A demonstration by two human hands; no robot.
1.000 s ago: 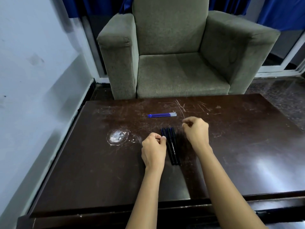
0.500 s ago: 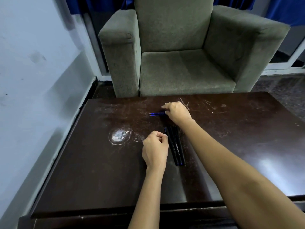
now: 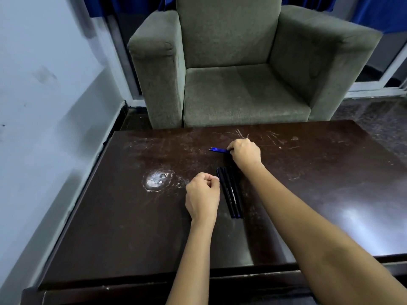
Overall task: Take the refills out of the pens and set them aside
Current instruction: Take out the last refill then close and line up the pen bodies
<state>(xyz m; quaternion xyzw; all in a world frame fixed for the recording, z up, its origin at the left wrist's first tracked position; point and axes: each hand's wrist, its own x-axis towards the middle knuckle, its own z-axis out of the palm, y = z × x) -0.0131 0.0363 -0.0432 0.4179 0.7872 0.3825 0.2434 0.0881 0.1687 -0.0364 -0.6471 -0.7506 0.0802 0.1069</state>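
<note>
Three dark pens [image 3: 231, 193] lie side by side on the dark brown table [image 3: 308, 194], pointing away from me. Thin blue refills [image 3: 218, 149] lie crosswise just beyond them. My right hand [image 3: 245, 154] rests over the refills' right ends with its fingers closed on them; only their left tips show. My left hand [image 3: 202, 198] sits in a loose fist on the table, touching the left side of the pens near their far ends. Whether it holds anything I cannot tell.
A whitish round stain [image 3: 156, 180] marks the table left of my hands. A grey-green armchair [image 3: 242, 73] stands right behind the table's far edge. A pale wall [image 3: 44, 106] runs along the left.
My right hand has reached forward from beside the pens to the refills and closed over their right ends. My left hand stays by the pens.
</note>
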